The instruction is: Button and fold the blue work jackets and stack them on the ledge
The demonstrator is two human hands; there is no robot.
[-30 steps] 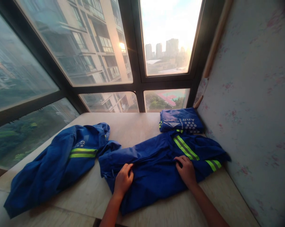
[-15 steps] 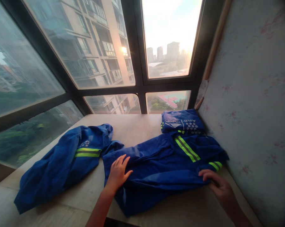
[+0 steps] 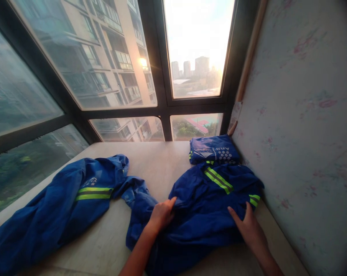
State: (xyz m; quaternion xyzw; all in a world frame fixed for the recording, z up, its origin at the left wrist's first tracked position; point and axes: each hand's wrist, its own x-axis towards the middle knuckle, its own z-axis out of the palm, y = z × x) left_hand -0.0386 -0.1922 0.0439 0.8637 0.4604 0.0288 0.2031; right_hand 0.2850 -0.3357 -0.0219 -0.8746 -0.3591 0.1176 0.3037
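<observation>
Head view: left hand (image 3: 161, 214) pinches a fold of the blue jacket (image 3: 202, 207) lying mid-ledge (image 3: 161, 165). Right hand (image 3: 249, 228) lies flat and open on the jacket's right side. Folded blue garment (image 3: 212, 149) behind by wall (image 3: 300, 126); second jacket (image 3: 61, 207) spread left.

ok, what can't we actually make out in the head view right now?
- Left hand: fingertips curl into the blue jacket, hidden by the cloth.
- Second jacket: its lower end is cut off by the left and bottom edges.
- Folded garment: white print too small to read.
- Right hand: flat on the jacket; the forearm runs out of the bottom edge.
</observation>
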